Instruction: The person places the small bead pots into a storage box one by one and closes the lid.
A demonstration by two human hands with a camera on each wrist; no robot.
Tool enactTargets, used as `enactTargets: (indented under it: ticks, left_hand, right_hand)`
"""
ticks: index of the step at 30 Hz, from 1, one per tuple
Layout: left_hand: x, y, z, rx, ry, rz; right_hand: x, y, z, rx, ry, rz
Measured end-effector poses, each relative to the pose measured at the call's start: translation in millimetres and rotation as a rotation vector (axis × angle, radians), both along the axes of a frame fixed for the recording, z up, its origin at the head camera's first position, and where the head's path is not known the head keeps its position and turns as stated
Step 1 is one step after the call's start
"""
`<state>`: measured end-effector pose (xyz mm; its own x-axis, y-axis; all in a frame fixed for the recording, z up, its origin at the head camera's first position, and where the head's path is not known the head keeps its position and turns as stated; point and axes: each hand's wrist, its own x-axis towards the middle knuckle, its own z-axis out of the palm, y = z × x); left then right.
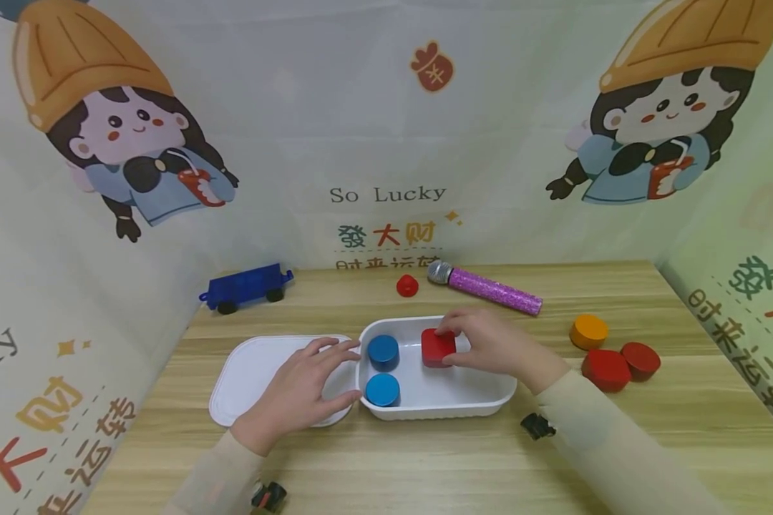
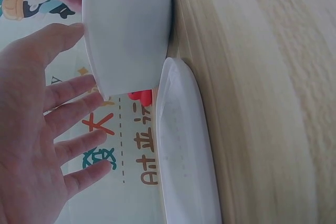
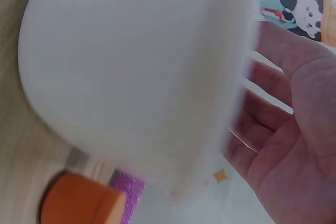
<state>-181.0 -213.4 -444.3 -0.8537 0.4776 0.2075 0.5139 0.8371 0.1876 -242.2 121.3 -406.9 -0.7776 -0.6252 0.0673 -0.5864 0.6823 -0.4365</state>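
A white rectangular container with rounded corners stands mid-table, two blue round blocks inside at its left end. My right hand reaches into it and pinches a red block with rounded corners between thumb and fingers; whether the block touches the bottom I cannot tell. In the right wrist view the container's wall hides the fingertips. My left hand is spread above the white lid, its fingers at the container's left rim. In the left wrist view its fingers are apart and fairly straight beside the container.
Right of the container lie an orange round block and two red blocks. Behind it are a purple glittery microphone and a small red object. A blue toy wagon stands back left. Printed cloth walls surround the table.
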Motion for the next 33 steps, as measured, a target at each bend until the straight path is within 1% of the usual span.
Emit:
enactTargets:
  ticks: [5, 9, 17, 24, 26, 33]
  left_hand:
    - [0.1, 0.3, 0.2, -0.007, -0.017, 0.008]
    - [-0.4, 0.8, 0.6, -0.007, -0.026, 0.008]
    - [-0.8, 0.5, 1.5, -0.004, -0.043, 0.021]
    - [-1.7, 0.6, 0.0, -0.005, -0.037, 0.022]
    - [-1.3, 0.7, -0.1, -0.007, -0.035, 0.018]
    - [-1.5, 0.1, -1.1, 0.007, -0.029, 0.010]
  right_hand:
    - [-6.1, -16, -6.2, 0.056, -0.007, 0.027]
    - [-8.4, -26, -7.6, 0.088, -0.025, 0.011]
    - [-12.4, -37, -9.1, 0.058, -0.080, 0.002]
    - [-14.2, -39, -15.7, 0.053, -0.113, -0.022]
    - [-14.0, -39, -17.1, 0.056, -0.111, -0.025]
    - [-14.2, -39, -20.3, 0.067, -0.064, -0.014]
